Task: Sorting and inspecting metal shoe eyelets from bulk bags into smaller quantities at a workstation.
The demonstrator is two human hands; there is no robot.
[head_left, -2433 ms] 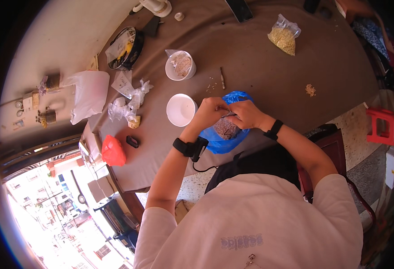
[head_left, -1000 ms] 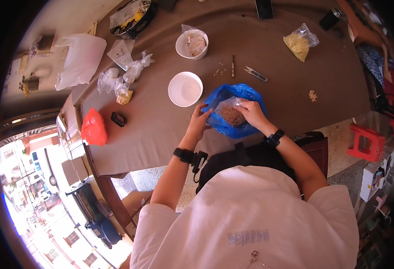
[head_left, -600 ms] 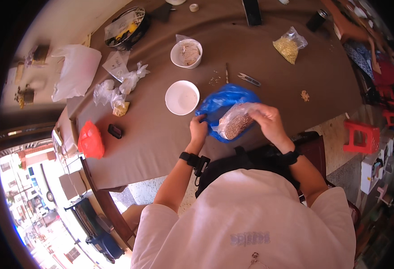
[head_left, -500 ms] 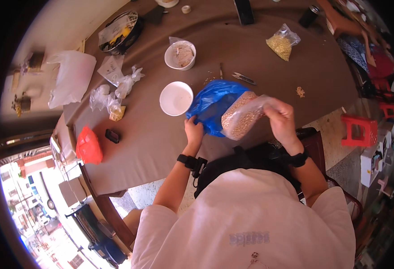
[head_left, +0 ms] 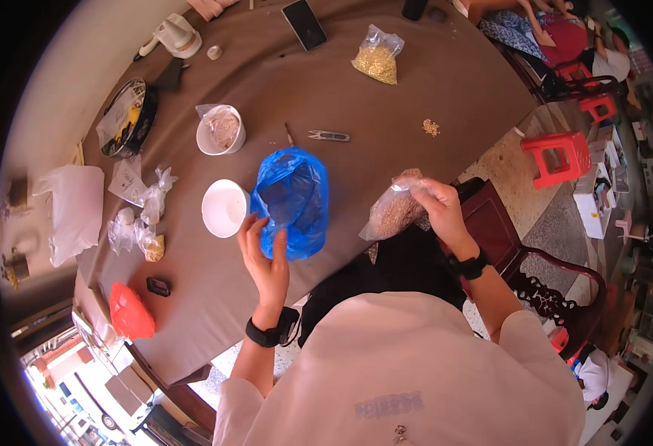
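Observation:
My right hand [head_left: 442, 214] is closed on the top of a clear plastic bag of light brown grains [head_left: 395, 212], held at the table's front edge, right of a blue plastic bag [head_left: 308, 215]. The blue bag lies on the table with its mouth spread and a dark inside showing. At its near left side is my left hand [head_left: 265, 260], fingers apart and holding nothing; whether the fingertips touch the bag I cannot tell. Just left of the blue bag stands a white bowl [head_left: 225, 209]. Behind it, another white bowl [head_left: 211, 141] holds a pale brown, crumbly material.
Thread snips [head_left: 329, 136] and a thin brown stick [head_left: 289, 134] lie beyond the blue bag. Farther off are a bag of yellow grains [head_left: 376, 64], a phone [head_left: 304, 24] and a small grain pile [head_left: 431, 128]. A red bag [head_left: 131, 311] lies left; a wooden chair [head_left: 494, 230] stands right.
My right hand has lifted the grain bag away from the blue bag, to the right. My left hand has let go of the blue bag's edge and spread its fingers. The view has turned.

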